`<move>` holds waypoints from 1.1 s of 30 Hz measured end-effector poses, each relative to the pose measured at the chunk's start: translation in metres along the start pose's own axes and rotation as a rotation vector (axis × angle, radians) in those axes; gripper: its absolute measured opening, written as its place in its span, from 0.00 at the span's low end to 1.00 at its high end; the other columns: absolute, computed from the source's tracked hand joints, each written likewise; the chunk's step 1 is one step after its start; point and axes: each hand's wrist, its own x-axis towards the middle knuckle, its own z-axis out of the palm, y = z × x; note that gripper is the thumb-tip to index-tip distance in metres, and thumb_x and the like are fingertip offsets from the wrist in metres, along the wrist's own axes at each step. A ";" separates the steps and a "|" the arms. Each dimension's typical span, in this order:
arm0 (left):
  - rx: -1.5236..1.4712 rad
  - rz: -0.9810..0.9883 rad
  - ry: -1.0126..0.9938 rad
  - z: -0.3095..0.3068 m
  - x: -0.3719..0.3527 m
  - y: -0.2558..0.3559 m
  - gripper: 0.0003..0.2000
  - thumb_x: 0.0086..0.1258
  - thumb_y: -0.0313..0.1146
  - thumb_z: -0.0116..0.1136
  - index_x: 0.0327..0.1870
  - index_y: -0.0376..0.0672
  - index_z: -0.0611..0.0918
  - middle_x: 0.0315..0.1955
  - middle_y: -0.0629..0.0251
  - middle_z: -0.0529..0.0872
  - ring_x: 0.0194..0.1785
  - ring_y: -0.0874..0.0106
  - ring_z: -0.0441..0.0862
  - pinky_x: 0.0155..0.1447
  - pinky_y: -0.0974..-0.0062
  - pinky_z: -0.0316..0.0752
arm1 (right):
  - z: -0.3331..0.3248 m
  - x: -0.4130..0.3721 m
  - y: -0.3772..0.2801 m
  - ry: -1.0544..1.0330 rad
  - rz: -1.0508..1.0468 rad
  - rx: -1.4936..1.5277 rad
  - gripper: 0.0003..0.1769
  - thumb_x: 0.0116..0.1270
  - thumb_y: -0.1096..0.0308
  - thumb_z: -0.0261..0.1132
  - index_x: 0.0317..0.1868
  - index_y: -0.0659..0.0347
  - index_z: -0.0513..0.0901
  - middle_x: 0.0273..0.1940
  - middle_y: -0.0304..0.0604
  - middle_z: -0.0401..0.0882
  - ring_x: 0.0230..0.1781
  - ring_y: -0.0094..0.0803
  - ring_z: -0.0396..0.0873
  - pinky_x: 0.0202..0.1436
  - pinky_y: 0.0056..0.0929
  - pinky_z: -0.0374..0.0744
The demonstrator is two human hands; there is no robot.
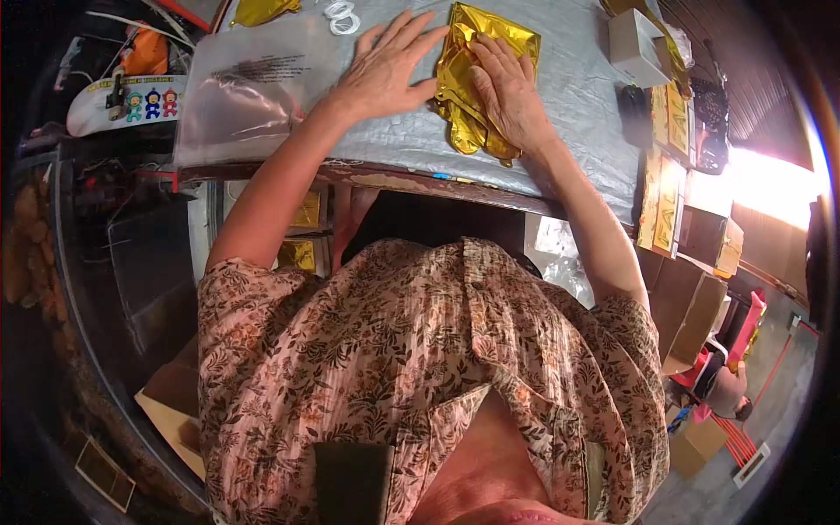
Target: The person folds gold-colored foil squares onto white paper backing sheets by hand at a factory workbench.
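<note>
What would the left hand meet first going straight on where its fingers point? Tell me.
Probably the top corner of the gold foil, just beyond the fingertips of the left hand; if it misses, only grey table cover shows up to the picture's edge.
</note>
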 end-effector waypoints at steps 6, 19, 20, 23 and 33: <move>-0.020 -0.005 -0.041 -0.007 -0.008 0.005 0.45 0.66 0.48 0.68 0.85 0.55 0.60 0.85 0.58 0.55 0.87 0.55 0.50 0.84 0.45 0.44 | 0.000 0.000 0.001 -0.008 -0.008 -0.020 0.27 0.84 0.56 0.53 0.75 0.61 0.71 0.78 0.53 0.67 0.81 0.53 0.59 0.81 0.63 0.54; 0.118 -0.034 -0.088 -0.005 -0.007 0.011 0.51 0.64 0.57 0.70 0.86 0.52 0.56 0.85 0.55 0.52 0.88 0.51 0.44 0.84 0.40 0.40 | -0.007 -0.001 0.002 -0.039 -0.060 0.056 0.27 0.82 0.54 0.57 0.75 0.57 0.72 0.78 0.53 0.67 0.82 0.54 0.58 0.81 0.63 0.55; 0.115 -0.037 -0.083 -0.005 -0.007 0.011 0.51 0.64 0.57 0.70 0.86 0.52 0.56 0.85 0.54 0.52 0.88 0.51 0.44 0.84 0.40 0.40 | -0.008 -0.002 -0.001 -0.036 -0.079 0.016 0.28 0.81 0.53 0.58 0.74 0.56 0.73 0.77 0.55 0.67 0.82 0.55 0.58 0.81 0.63 0.55; 0.117 -0.051 -0.112 -0.009 -0.005 0.013 0.52 0.64 0.57 0.71 0.86 0.52 0.56 0.85 0.53 0.51 0.88 0.51 0.44 0.85 0.39 0.39 | -0.011 -0.003 -0.007 -0.039 -0.104 -0.061 0.28 0.80 0.52 0.61 0.73 0.54 0.75 0.77 0.55 0.67 0.81 0.56 0.59 0.81 0.59 0.56; 0.115 0.036 -0.162 -0.019 0.010 0.004 0.50 0.67 0.56 0.69 0.86 0.53 0.56 0.86 0.55 0.49 0.88 0.54 0.43 0.86 0.42 0.42 | -0.010 -0.006 -0.006 -0.026 -0.117 -0.077 0.28 0.78 0.52 0.63 0.73 0.52 0.77 0.79 0.56 0.65 0.81 0.58 0.59 0.81 0.60 0.55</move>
